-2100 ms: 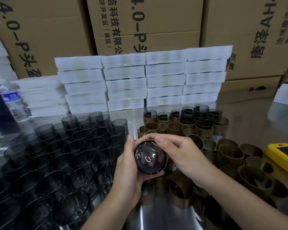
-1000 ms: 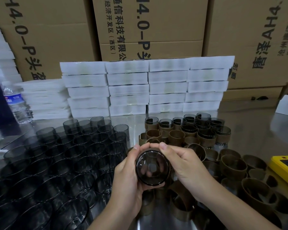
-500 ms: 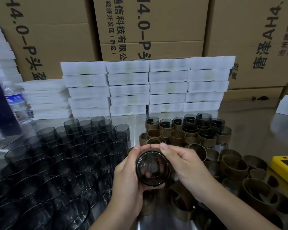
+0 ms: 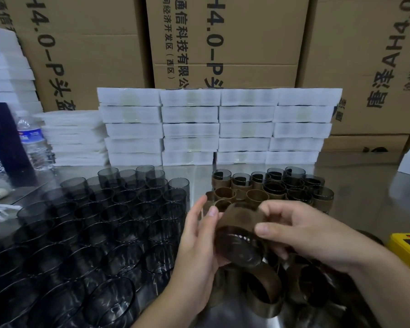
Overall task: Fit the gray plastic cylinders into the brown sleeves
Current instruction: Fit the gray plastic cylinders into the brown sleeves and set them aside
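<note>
Bottle (image 4: 32, 143) of water at the far left of a shiny metal tabletop (image 4: 365, 197), with stacks of white foam trays (image 4: 189, 129) along the back and printed cardboard boxes (image 4: 246, 39) behind them. Gray see-through cylinders (image 4: 81, 233) stand upright in close rows over the left half of the tabletop. Just right of them, above the tabletop at the centre, the left hand (image 4: 197, 252) lies against the left side of one cylinder (image 4: 239, 250). Its fingers are nearly straight and its grip is loose. That cylinder is tilted with its open end toward the camera and sits inside a brown sleeve (image 4: 239, 218), slightly blurred. The right hand (image 4: 301, 233) has a closed grip on the sleeve, thumb on the near rim and fingers curled over the top. Loose sleeves (image 4: 265, 290) lie heaped under and right of the hands. Farther back, sleeved cylinders (image 4: 282, 185) stand upright in a cluster. A yellow device (image 4: 407, 252) lies at the right edge.
</note>
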Tool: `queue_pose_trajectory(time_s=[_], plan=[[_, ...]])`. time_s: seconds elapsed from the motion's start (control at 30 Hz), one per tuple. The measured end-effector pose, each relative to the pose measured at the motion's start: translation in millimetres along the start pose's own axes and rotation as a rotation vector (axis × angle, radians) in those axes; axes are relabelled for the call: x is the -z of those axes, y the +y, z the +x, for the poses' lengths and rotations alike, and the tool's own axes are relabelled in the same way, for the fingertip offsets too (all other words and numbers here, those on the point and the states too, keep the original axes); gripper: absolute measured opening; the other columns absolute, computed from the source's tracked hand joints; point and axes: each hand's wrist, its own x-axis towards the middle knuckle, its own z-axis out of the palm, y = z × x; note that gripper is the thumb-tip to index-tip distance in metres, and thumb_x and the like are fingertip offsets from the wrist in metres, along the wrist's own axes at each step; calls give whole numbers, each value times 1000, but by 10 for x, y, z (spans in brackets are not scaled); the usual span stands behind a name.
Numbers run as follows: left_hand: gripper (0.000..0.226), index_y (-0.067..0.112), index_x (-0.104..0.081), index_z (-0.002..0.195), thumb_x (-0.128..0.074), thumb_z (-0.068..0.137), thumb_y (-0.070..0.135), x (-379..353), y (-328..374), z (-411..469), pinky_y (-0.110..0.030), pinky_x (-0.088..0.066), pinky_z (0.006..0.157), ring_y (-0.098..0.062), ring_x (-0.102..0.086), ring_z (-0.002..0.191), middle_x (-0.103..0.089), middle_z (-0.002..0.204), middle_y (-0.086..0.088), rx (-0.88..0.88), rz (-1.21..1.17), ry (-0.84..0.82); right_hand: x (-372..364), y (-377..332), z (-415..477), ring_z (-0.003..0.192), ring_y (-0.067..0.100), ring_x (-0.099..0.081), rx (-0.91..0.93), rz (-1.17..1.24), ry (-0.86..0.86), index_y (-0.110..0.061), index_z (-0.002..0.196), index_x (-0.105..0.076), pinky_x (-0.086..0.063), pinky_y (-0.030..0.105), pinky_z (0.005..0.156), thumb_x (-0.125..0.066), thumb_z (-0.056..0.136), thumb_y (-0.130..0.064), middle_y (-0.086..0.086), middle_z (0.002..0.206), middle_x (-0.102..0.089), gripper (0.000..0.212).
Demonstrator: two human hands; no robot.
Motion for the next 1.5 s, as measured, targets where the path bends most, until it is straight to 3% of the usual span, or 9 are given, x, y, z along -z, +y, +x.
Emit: queue_pose_trajectory(time_s=[0.17,0.23,0.33,0.6,0.83,1.0,1.13,1.33,1.5], plan=[[36,33,-59,111,-59,77,45,98,29,84,-33,-56,55,-16,-72,91,-68,111,-9,10,-53,121,644,19,-147,50,6,-53,-71,-234,542,-25,73,-70,-41,21,50,-74,60,-56,-7,57,-62,33],[20,29,-61,110,-53,92,32,140,23,103,-30,-55,53,-16,-73,81,-70,101,-9,21,-61,151,996,216,-172,57,13,-57,-194,-467,761,-22,71,-68,-39,27,54,-70,63,-58,-7,57,-63,36],[20,25,-62,111,-52,95,25,156,15,95,-27,-51,48,-13,-69,67,-71,79,-2,29,-54,148,1391,636,-136,67,20,-55,-398,-736,896,-23,71,-59,-40,30,53,-71,77,-45,2,71,-60,26],[21,20,-63,111,-52,94,13,181,28,111,-23,-46,42,-9,-61,54,-65,63,2,41,-15,105,1654,1264,-51,69,26,-53,-675,-953,889,-17,79,-52,-43,32,54,-68,85,-26,6,74,-53,20],[19,17,-65,107,-52,94,11,187,35,123,-23,-46,43,-9,-58,52,-63,63,1,64,-7,104,1634,1439,1,82,31,-58,-733,-927,823,-16,78,-55,-50,37,67,-70,84,-28,10,81,-57,20],[19,16,-66,104,-52,94,9,176,43,131,-22,-45,42,-9,-57,51,-63,62,1,72,2,113,1619,1461,24,77,29,-58,-762,-909,814,-23,63,-55,-50,35,65,-72,81,-30,3,72,-56,25],[18,14,-66,102,-51,95,7,161,55,123,-23,-46,43,-10,-57,51,-62,62,1,79,17,105,1538,1395,7,79,29,-58,-694,-945,851,-29,66,-53,-51,35,66,-73,79,-31,2,77,-56,24],[17,9,-66,96,-51,94,2,114,68,63,-22,-48,47,-10,-57,52,-60,62,-1,89,47,14,1322,1139,18,86,30,-59,-554,-974,863,-19,94,-64,-53,41,74,-67,82,-33,10,97,-61,19],[19,8,-68,92,-50,94,1,119,85,41,-23,-51,51,-10,-58,54,-60,63,-2,57,31,-16,755,530,-28,75,4,-55,-349,-901,681,-32,88,-64,-40,21,61,-70,82,-34,-12,86,-64,9]])
